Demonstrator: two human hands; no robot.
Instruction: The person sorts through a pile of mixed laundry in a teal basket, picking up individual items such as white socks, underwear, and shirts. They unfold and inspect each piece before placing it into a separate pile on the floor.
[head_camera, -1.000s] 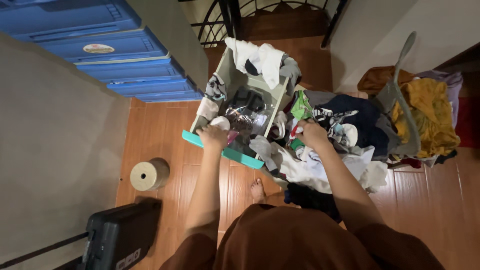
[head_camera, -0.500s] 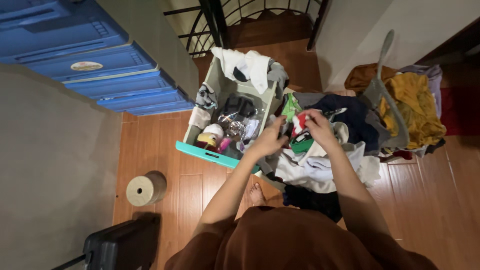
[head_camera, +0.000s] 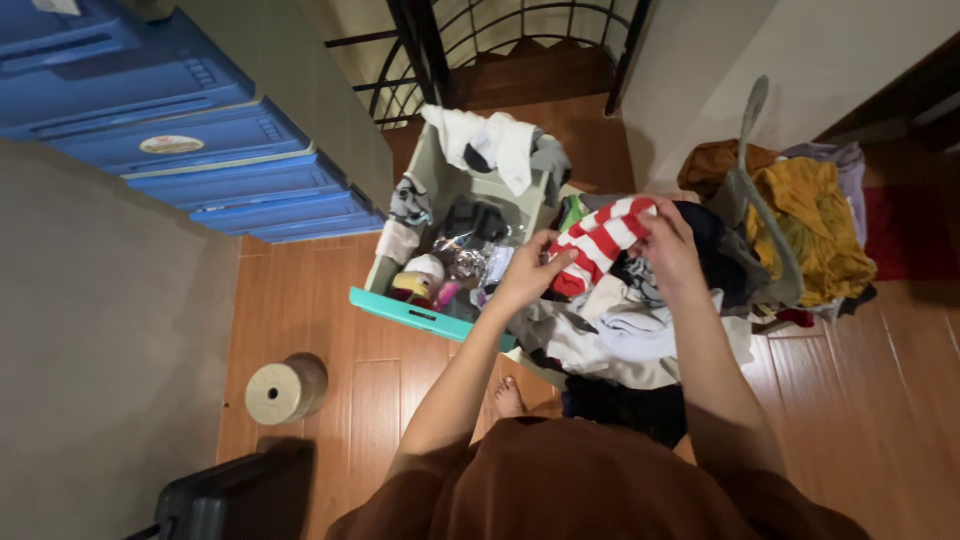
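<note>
A red and white striped cloth (head_camera: 600, 240) is stretched between both my hands above a heap of clothes (head_camera: 640, 330). My left hand (head_camera: 530, 268) pinches its lower left end. My right hand (head_camera: 665, 235) grips its upper right end. Just to the left stands an open pale drawer with a teal front (head_camera: 425, 313), holding socks, a clear plastic bag and small items, with white and grey garments (head_camera: 495, 140) draped over its far rim.
A stack of blue plastic drawers (head_camera: 200, 150) lines the left wall. A tape roll (head_camera: 285, 390) and a dark case (head_camera: 225, 500) lie on the wooden floor. Yellow and brown clothes with a grey hanger (head_camera: 790, 215) pile at right. A stair railing (head_camera: 480, 40) stands behind.
My left hand left the drawer's front and joined my right hand at the clothes heap. Both hands then lifted the striped cloth out and spread it.
</note>
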